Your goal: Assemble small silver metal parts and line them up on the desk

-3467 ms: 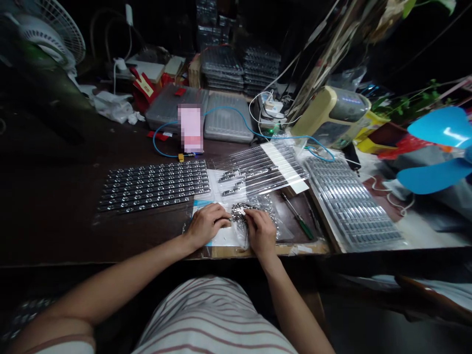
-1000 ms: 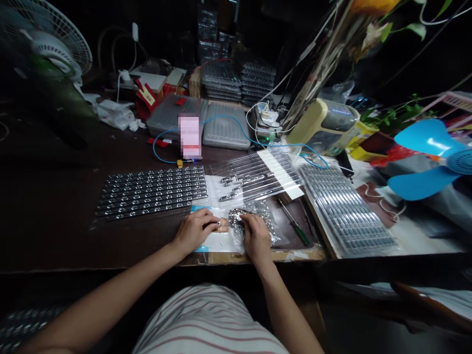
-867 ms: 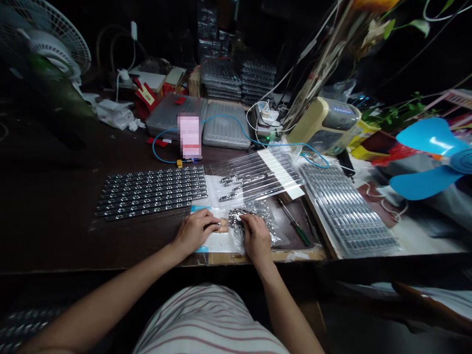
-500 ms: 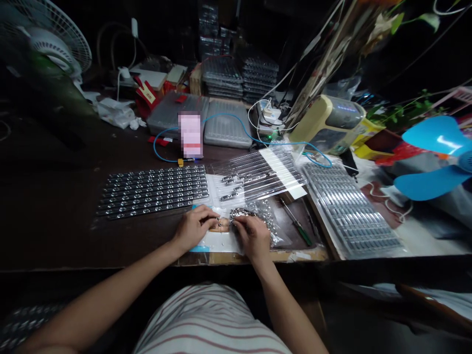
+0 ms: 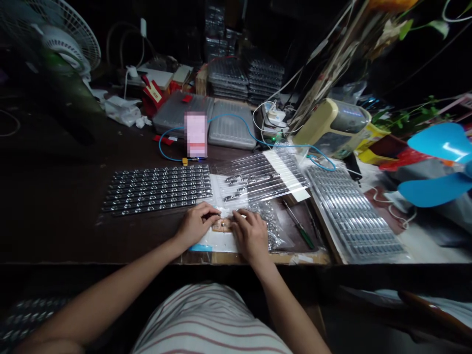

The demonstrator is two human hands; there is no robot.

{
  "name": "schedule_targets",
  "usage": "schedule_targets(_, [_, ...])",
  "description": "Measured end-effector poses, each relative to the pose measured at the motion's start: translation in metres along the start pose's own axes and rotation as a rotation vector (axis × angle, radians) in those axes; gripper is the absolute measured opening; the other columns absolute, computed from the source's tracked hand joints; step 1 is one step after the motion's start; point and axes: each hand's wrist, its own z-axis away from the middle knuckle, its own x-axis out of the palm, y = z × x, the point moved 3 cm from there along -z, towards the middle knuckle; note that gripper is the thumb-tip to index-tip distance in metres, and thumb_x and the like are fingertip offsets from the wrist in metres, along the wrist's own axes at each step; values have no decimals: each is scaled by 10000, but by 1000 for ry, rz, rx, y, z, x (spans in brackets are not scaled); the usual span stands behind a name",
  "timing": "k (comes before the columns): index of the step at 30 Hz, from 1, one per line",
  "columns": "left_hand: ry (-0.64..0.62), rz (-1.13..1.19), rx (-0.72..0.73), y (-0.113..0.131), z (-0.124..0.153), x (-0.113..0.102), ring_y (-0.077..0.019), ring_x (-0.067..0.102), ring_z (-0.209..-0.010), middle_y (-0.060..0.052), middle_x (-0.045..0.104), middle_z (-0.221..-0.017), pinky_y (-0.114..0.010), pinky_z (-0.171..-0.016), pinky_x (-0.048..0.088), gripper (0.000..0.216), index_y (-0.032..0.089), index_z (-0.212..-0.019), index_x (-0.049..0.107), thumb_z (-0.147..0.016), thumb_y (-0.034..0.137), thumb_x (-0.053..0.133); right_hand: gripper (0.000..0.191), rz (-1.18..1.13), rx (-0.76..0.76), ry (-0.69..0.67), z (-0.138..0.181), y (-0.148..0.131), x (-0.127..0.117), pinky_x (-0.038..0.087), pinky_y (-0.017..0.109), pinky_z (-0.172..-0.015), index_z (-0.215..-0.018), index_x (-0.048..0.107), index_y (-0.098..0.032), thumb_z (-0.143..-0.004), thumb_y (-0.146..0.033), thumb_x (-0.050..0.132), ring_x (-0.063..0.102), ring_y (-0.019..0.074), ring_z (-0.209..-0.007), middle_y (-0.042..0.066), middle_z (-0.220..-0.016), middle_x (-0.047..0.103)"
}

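Note:
A small tan block, wooden in look, lies on a white sheet near the table's front edge, with a tiny shiny piece on it. At its left, my left hand is closed in a pinch; whatever is between its fingertips is too small to name. My right hand bends over the block's right end, fingers curled and tips close to it, their contents hidden. Beside and partly behind the right hand, a clear plastic bag holds many small shiny metal parts.
Rows of dark strips with shiny pieces lie left. Beyond my hands is a clear ribbed tray with several small parts. A green-handled screwdriver, a filled tray, a phone with a blue cable and a blue fan surround the workspace.
My right hand has moved from over the bag's metal parts onto the block's right side, its fingers reaching further forward. My left hand stays in its pinch by the block. The view has shifted slightly.

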Motion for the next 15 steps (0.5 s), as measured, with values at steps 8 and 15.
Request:
schedule_targets(8, [-76,-62,74,19,-10,4,-157,597,-819,-38,644,-882,-270,-722,466,124,198,-893,697,-830,232,596,129,-58,44,40,12,27,0,399,325,-763,-873,641,-211,-909,-252,524,528,195,-854,43,-906,641])
schedule_targets(15, [-155,-158,209,25,2,23,-163,582,-844,-35,640,-887,-281,-755,451,124,218,-917,697,-839,265,613,152,-180,87,133,14,28,0,416,321,-777,-848,591,-200,-930,-245,470,547,187,-835,47,-891,643])
